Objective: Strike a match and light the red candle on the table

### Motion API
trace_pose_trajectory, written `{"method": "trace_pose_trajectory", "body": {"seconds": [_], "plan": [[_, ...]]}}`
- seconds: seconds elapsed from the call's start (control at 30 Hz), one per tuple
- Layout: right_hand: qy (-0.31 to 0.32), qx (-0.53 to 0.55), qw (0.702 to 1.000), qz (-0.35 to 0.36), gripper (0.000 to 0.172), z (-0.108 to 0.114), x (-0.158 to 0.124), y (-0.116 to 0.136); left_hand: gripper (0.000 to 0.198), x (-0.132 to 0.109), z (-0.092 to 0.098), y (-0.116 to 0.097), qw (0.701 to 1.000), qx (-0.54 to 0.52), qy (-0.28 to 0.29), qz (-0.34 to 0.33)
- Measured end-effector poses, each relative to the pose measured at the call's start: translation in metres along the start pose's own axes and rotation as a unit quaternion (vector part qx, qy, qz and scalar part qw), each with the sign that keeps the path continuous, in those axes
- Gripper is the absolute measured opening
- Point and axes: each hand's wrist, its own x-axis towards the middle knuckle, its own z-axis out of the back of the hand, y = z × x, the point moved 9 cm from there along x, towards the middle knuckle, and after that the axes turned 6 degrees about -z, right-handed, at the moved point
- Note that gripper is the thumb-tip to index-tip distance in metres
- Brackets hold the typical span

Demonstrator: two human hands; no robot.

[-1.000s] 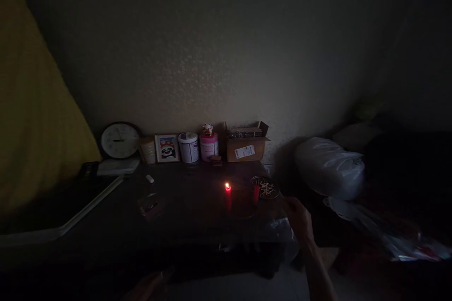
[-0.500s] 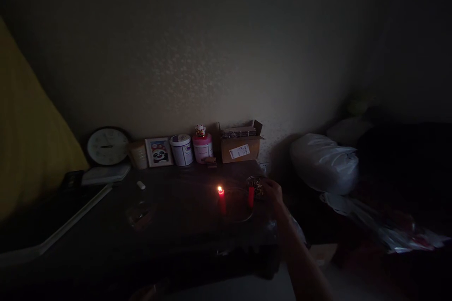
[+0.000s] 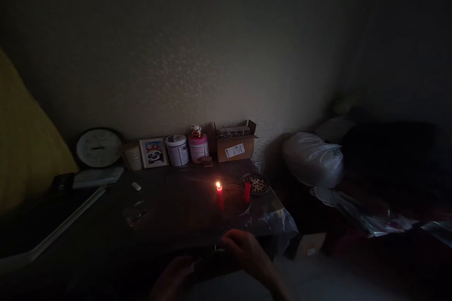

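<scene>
Low in the head view, just before the table's front edge, my right hand (image 3: 242, 247) is closed in a pinch. A short, thin pale stick (image 3: 217, 247), like a match, sticks out from its fingertips. To its left, my left hand (image 3: 173, 273) is closed and mostly in shadow. A small flat thing with a pale edge (image 3: 192, 267) shows at its fingers, too dark to name. Beyond them a lit red candle (image 3: 220, 193) and an unlit red candle (image 3: 247, 193) stand upright by a round dark plate (image 3: 240, 213). A dish (image 3: 267, 190) behind holds several short pale sticks.
Along the wall stand a clock (image 3: 99, 148), a cup (image 3: 133, 158), a panda picture frame (image 3: 154, 153), two canisters (image 3: 177, 151) and an open cardboard box (image 3: 235, 149). A white plastic bag (image 3: 312, 157) is at the right. The table's right edge has a clear plastic cover (image 3: 278, 223).
My right hand has drawn back from the dish to the front of the table, with a thin pale stick in its fingers. My left hand has come up beside it.
</scene>
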Motion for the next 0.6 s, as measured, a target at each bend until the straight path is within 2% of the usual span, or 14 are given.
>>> {"method": "trace_pose_trajectory", "body": {"seconds": [0.07,0.13,0.23,0.37,0.47,0.6], "plan": [[-0.025,-0.063,0.998,0.014,0.024,-0.027,0.001,0.017,0.031,0.014,-0.018,-0.003,1.0,0.004,0.016,-0.005],[-0.038,-0.088,0.995,0.021,0.025,-0.048,0.004,0.021,0.031,0.025,-0.026,-0.008,1.0,0.012,0.022,-0.018],[-0.028,-0.052,0.998,0.002,0.032,-0.069,0.006,0.004,0.028,0.028,-0.025,-0.015,0.998,0.035,0.031,-0.034],[-0.019,-0.024,1.0,0.003,0.032,-0.084,0.002,-0.023,0.024,0.011,-0.022,-0.019,0.996,0.061,0.056,-0.035],[-0.017,-0.039,0.999,-0.01,0.032,-0.093,0.001,-0.038,0.026,0.001,-0.016,-0.02,0.995,0.08,0.043,-0.037],[-0.018,-0.041,0.999,-0.025,0.028,-0.1,0.002,-0.046,0.026,0.001,-0.01,-0.02,0.992,0.112,0.027,-0.048]]}}
